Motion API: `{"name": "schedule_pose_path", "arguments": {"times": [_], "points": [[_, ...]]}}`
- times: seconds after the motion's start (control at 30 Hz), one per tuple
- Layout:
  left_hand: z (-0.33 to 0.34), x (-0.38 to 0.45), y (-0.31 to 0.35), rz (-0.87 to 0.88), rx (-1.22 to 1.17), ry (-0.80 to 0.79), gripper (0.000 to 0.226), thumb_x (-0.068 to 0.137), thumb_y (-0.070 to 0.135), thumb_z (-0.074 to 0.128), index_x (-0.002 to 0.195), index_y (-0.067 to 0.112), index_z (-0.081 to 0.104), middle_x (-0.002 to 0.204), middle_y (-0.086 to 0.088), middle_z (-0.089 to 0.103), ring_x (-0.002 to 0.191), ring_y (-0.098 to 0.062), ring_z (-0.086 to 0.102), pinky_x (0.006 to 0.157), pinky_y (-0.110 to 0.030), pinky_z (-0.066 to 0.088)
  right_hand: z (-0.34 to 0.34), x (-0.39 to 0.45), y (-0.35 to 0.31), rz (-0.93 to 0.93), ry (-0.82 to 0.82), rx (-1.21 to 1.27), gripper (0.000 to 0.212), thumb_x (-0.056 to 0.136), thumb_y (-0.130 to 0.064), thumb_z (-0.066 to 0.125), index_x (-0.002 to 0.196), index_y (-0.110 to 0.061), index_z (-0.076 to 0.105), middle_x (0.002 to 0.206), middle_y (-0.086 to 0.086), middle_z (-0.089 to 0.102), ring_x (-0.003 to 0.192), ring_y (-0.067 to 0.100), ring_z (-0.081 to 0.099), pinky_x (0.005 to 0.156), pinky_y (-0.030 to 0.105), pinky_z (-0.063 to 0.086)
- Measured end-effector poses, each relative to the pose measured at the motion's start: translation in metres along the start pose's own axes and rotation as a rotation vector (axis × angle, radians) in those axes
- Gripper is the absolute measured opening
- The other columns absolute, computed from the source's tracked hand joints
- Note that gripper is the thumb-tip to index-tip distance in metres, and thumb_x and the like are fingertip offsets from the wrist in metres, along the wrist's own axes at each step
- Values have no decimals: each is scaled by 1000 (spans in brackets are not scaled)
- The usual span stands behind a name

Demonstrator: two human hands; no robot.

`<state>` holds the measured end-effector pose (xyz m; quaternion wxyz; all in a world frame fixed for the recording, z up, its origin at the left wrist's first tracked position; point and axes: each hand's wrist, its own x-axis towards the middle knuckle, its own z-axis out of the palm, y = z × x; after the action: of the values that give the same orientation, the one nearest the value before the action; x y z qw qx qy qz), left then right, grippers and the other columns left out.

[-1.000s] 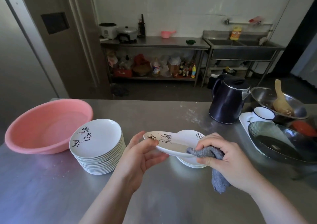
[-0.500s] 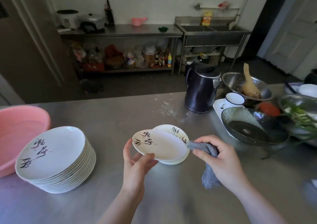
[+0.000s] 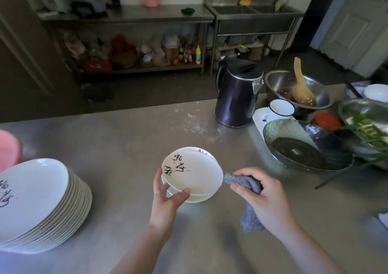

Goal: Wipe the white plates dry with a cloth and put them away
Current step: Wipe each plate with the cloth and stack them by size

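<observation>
My left hand (image 3: 165,198) pinches the near rim of a small white plate (image 3: 195,174) with black brush writing, thumb on top and fingers beneath. That plate sits on or just above a short pile of like plates (image 3: 197,198) on the steel counter. Just right of the plate's rim, my right hand (image 3: 262,198) grips a grey cloth (image 3: 247,202), whose end hangs down to the counter. A tall stack of white plates (image 3: 39,206) with the same writing stands at the left.
A pink basin (image 3: 8,147) shows at the far left edge. A dark kettle (image 3: 236,94), an enamel mug (image 3: 281,107), a glass bowl (image 3: 304,145), a steel bowl with a wooden spoon (image 3: 298,88) and greens (image 3: 369,126) crowd the right side of the counter (image 3: 126,139).
The view has swung right and downward. The plate in my left hand has come down flat over the short pile. The cloth hand has drawn back off the plate to its right rim.
</observation>
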<state>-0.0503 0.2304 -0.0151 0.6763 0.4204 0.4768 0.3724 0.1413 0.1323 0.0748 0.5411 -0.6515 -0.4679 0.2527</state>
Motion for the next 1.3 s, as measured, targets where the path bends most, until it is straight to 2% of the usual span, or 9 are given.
{"name": "schedule_pose_path", "arguments": {"times": [0.13, 0.27, 0.43, 0.53, 0.7, 0.83, 1.1, 1.23, 1.3], "points": [[-7, 9, 5, 27, 153, -85, 120, 58, 19, 89, 151, 46, 18, 147, 6, 43, 101, -13, 71, 108, -46, 44, 3, 0, 6, 22, -17, 10, 38, 75, 0, 79, 83, -35, 69, 85, -12, 69, 83, 8, 64, 74, 11, 45], [-17, 22, 9, 92, 420, -130, 110, 66, 0, 87, 136, 57, 25, 132, 19, 50, 96, -9, 68, 75, -18, 54, 7, -1, 11, 48, -20, 17, 39, 75, 2, 78, 83, -35, 69, 85, -13, 70, 81, 7, 65, 73, 11, 45], [-17, 29, 10, 37, 708, -42, 123, 63, 18, 92, 155, 30, 11, 125, 1, 37, 91, -11, 56, 90, -28, 46, 10, -6, 11, 58, -19, 20, 38, 75, 1, 78, 85, -35, 69, 86, -13, 69, 80, 6, 64, 71, 10, 44], [-12, 27, 9, 39, 761, -25, 118, 65, 19, 91, 154, 25, 13, 123, -1, 33, 83, -7, 52, 83, -21, 41, 10, -8, 11, 62, -17, 22, 37, 75, 0, 78, 85, -34, 70, 87, -13, 69, 81, 7, 64, 72, 11, 45], [-9, 24, 6, 58, 762, 41, 98, 66, 14, 91, 144, 19, 32, 122, 0, 22, 86, -17, 48, 92, -20, 38, 12, -14, 8, 67, -25, 17, 35, 75, -1, 79, 84, -34, 70, 88, -10, 70, 83, 8, 65, 73, 12, 46], [-11, 16, 8, 72, 744, 37, 101, 66, 15, 90, 146, 24, 29, 121, 1, 23, 92, -22, 52, 99, -26, 41, 16, -20, 1, 42, -28, 8, 22, 72, -19, 76, 85, -36, 70, 91, -6, 71, 87, 13, 66, 77, 20, 49], [-41, -35, 36, 161, 766, 115, 98, 73, 32, 85, 150, 27, 26, 124, 8, 23, 83, 0, 53, 81, -28, 49, 45, -29, -28, -54, -69, 31, 29, 72, -15, 76, 83, -41, 69, 90, -14, 71, 91, 10, 65, 79, 17, 46], [-75, -66, 56, 295, 787, 223, 77, 80, 35, 78, 145, 27, 36, 122, 10, 30, 80, 0, 57, 79, -28, 51, 83, -35, -42, -90, -123, 35, 25, 68, -26, 72, 85, -43, 68, 95, -14, 70, 100, 12, 62, 87, 24, 45], [-97, -80, 64, 351, 776, 285, 67, 84, 34, 74, 141, 24, 41, 122, 8, 35, 79, 0, 58, 77, -27, 50, 106, -41, -49, -113, -149, 29, 27, 68, -27, 71, 87, -44, 67, 94, -18, 69, 101, 9, 60, 87, 15, 42]]}}
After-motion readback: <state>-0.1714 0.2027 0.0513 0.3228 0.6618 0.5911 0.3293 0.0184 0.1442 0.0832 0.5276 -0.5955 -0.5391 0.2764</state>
